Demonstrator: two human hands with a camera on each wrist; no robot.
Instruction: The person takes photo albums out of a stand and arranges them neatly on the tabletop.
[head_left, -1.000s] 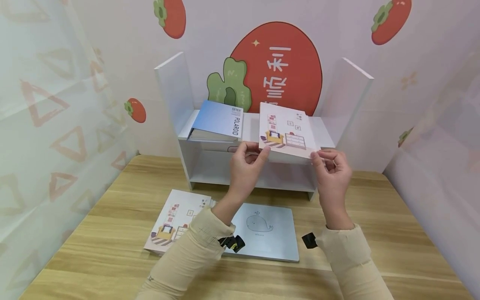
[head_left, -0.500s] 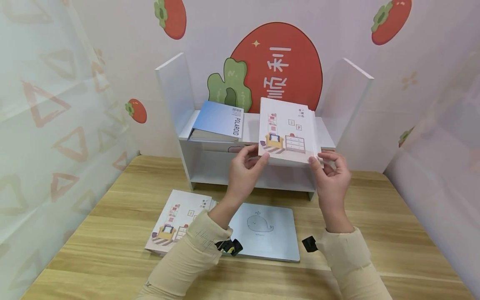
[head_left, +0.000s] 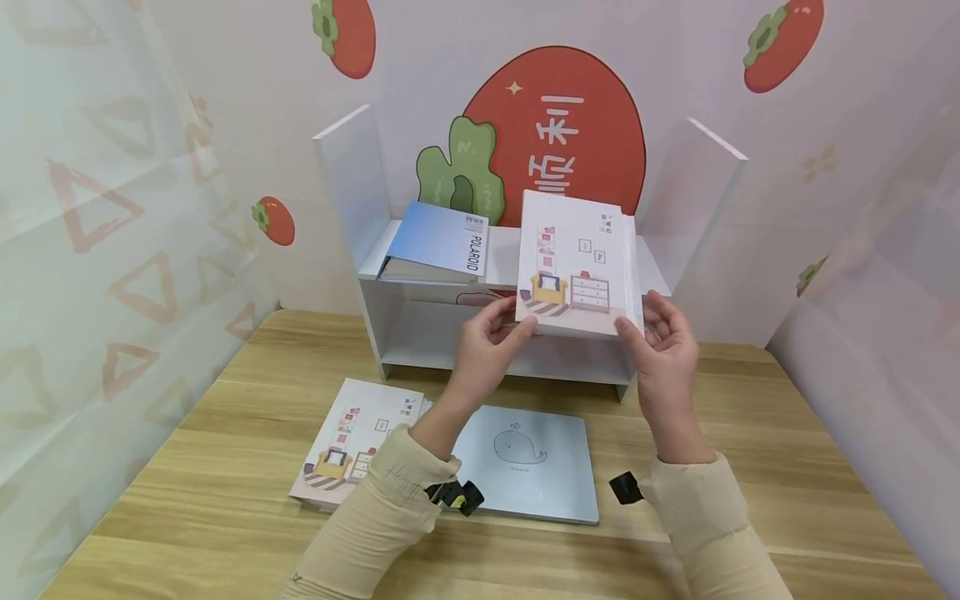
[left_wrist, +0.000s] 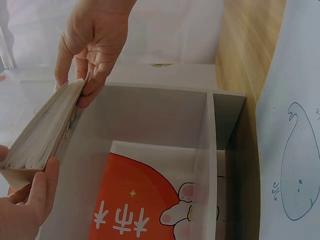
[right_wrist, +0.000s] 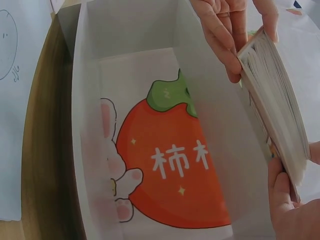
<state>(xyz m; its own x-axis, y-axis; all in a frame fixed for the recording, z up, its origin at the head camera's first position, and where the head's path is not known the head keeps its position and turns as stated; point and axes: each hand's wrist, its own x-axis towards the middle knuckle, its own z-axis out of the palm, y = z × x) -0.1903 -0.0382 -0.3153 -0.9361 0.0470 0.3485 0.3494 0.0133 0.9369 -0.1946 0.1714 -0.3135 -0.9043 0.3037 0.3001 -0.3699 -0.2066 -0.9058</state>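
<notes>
Gripping its near corners, the left hand (head_left: 483,346) and right hand (head_left: 666,358) hold a thick white book with a pastel room drawing (head_left: 573,267) at the white two-tier shelf (head_left: 423,337) in the head view. The left wrist view shows hands at opposite ends of the book; the right wrist view, its pale page edges (right_wrist: 275,100).

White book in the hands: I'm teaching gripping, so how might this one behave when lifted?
The white book is probably stiff: its cover looks flat with the left hand and right hand gripping two corners. Its pages may splay, as their edges look uneven in the right wrist view. Its thickness hints at some weight.
</notes>
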